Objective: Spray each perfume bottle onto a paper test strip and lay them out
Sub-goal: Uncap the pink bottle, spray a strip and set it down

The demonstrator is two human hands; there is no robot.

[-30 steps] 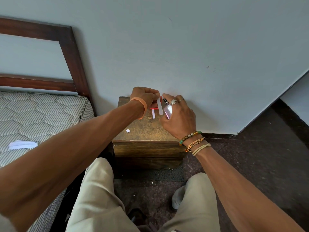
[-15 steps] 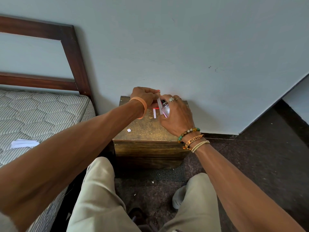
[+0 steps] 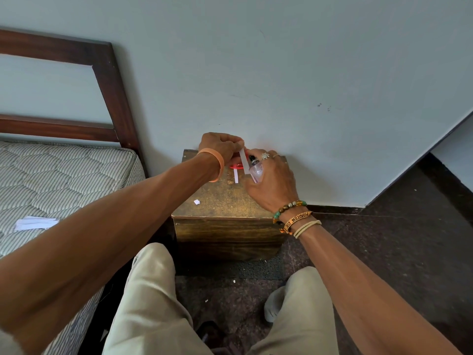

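My left hand (image 3: pixel 219 146) pinches the top of a white paper test strip (image 3: pixel 244 162) and holds it upright over the back of a small wooden stool (image 3: pixel 225 201). My right hand (image 3: pixel 272 179) grips a small clear perfume bottle (image 3: pixel 256 170) with a black nozzle, its nozzle right beside the strip. Another white strip (image 3: pixel 236 176) lies flat on the stool under the hands. A red object (image 3: pixel 236 165) shows behind the strips, mostly hidden by my hands.
A small paper scrap (image 3: pixel 196 202) lies on the stool top. A stack of spare strips (image 3: pixel 35 223) rests on the mattress (image 3: pixel 64 180) to the left. The wall stands directly behind the stool. My knees are in front of it on the dark floor.
The hands stay close together over the stool's back edge; the right hand with the bottle has shifted slightly nearer the held strip.
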